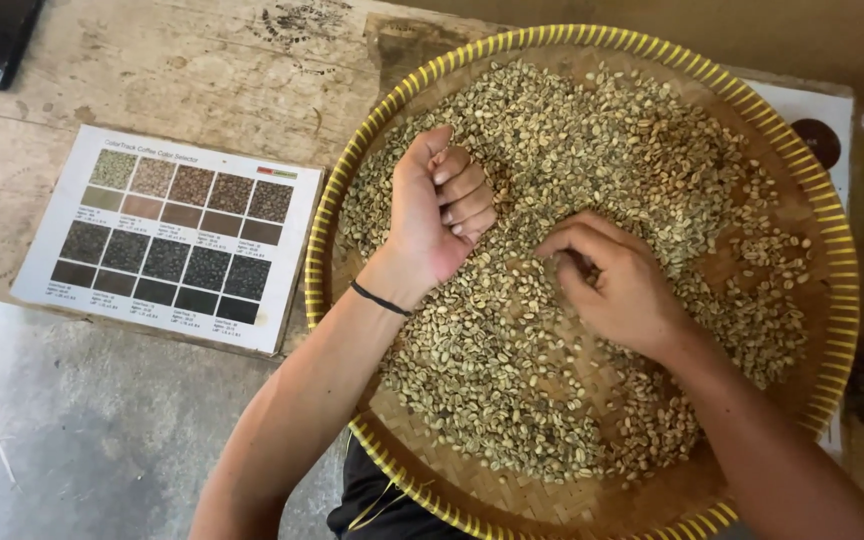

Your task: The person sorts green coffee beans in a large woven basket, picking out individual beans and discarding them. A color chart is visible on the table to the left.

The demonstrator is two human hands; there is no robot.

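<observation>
Two hands in the beans (592,250): left hand (437,205) fisted, prob. on picked beans; right hand (612,280) pinching in pile. Tray (832,230) mostly unsorted; colour chart (172,235) on bench (82,430).

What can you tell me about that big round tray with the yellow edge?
The tray is a wide, shallow, round one of woven tan strips, rimmed in yellow binding with dark gaps. It lies flat on a worn table, beside a colour chart. Pale greenish beans cover most of it; bare weave shows at the lower and right edges. The left hand rests fisted on the beans, and the right hand pinches among them.
</observation>
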